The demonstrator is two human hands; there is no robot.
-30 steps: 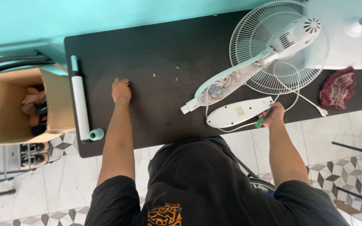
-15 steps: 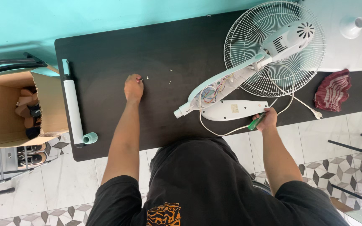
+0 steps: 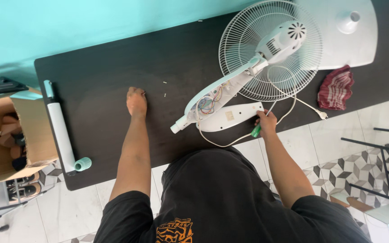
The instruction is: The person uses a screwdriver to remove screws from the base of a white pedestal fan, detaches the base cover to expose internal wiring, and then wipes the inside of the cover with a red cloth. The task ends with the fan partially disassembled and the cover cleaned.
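Hands: 2. Left hand (image 3: 136, 101) flat, fingers down on the dark surface (image 3: 95, 81), holding nothing. Right hand (image 3: 266, 122) closed round a green-handled screwdriver (image 3: 255, 131).
Fan: 1, white fan (image 3: 266, 54) lying on the surface, wire cage up, stem opened with coloured wires showing.
Cover: 1, white cover plate (image 3: 230, 117) beside the stem, touching the right hand.
Screws: 2 small ones (image 3: 165, 88) near left hand fingertips.
Tube: 1, white tube (image 3: 61, 128), far left.
Base: 1, round white base (image 3: 347, 33).
Cloth: 1, red cloth (image 3: 336, 87).
Box: 1, cardboard box (image 3: 30, 126) off the left edge; dark items inside, unclear.
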